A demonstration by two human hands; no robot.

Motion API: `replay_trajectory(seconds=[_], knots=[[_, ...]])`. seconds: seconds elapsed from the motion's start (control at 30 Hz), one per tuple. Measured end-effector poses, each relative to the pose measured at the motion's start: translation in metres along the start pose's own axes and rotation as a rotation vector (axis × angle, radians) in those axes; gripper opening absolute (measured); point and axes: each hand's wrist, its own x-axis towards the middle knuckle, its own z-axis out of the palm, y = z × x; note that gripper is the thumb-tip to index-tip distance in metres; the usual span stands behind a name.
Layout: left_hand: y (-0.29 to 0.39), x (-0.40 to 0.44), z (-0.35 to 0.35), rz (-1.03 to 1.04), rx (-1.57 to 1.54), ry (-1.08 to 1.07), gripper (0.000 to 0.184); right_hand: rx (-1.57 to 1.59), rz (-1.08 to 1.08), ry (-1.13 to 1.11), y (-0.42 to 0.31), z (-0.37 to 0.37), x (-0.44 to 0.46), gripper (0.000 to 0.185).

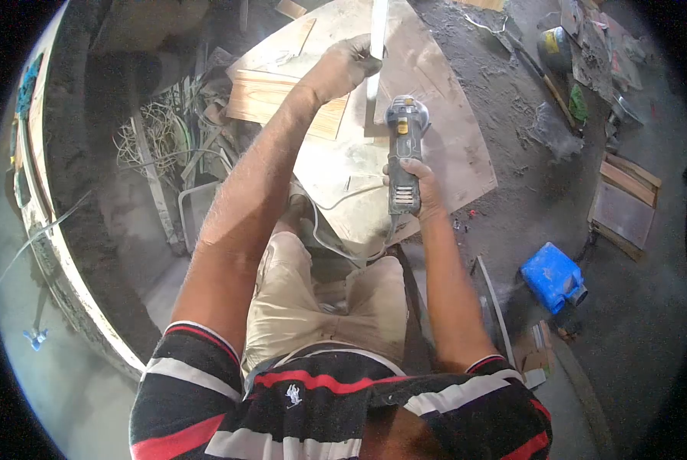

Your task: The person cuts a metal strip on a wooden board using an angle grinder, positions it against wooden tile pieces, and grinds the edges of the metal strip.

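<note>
Two things are held over the board (452, 146): the left hand (349, 70) pinches a pale strip (379, 29), the right hand (426, 184) wraps the grinder (405, 144) near its lower end. Steady grips and a well-placed cord (329, 239) should help; the wooden panel (263, 96) crowds the left, leaving more room toward the board's right edge.

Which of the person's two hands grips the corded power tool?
The right hand: it grips the power tool near its cord end, whereas the left hand, farther forward, holds a pale strip.
</note>
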Motion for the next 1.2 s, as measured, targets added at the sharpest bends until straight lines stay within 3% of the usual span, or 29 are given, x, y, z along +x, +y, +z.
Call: replay_trajectory(seconds=[0.1, 0.17, 0.4, 0.8, 0.87, 1.1, 1.2], knots=[[-0.006, -0.003, 0.002, 0.025, -0.113, 0.022, 0.019, 0.038, 0.035, -0.071, 0.003, -0.003, 0.003, 0.045], [-0.002, -0.006, 0.004, -0.007, -0.081, -0.003, 0.027, 0.039, 0.045, -0.088, 0.003, -0.006, 0.005, 0.046], [-0.005, -0.009, 0.007, -0.045, -0.121, -0.023, 0.027, 0.086, 0.072, -0.137, 0.000, -0.004, 0.006, 0.046], [-0.002, -0.013, 0.010, -0.024, 0.051, -0.010, 0.028, 0.067, 0.080, -0.089, -0.001, -0.004, 0.009, 0.044], [-0.004, -0.014, 0.012, 0.088, -0.013, 0.055, 0.016, 0.059, 0.082, -0.078, 0.000, -0.005, 0.010, 0.044], [0.005, -0.017, 0.010, 0.089, -0.024, 0.068, 0.017, 0.052, 0.073, -0.080, -0.001, -0.005, 0.012, 0.043], [-0.001, -0.013, 0.008, 0.025, 0.049, -0.005, 0.026, 0.058, 0.059, -0.074, 0.000, -0.004, 0.010, 0.044]])
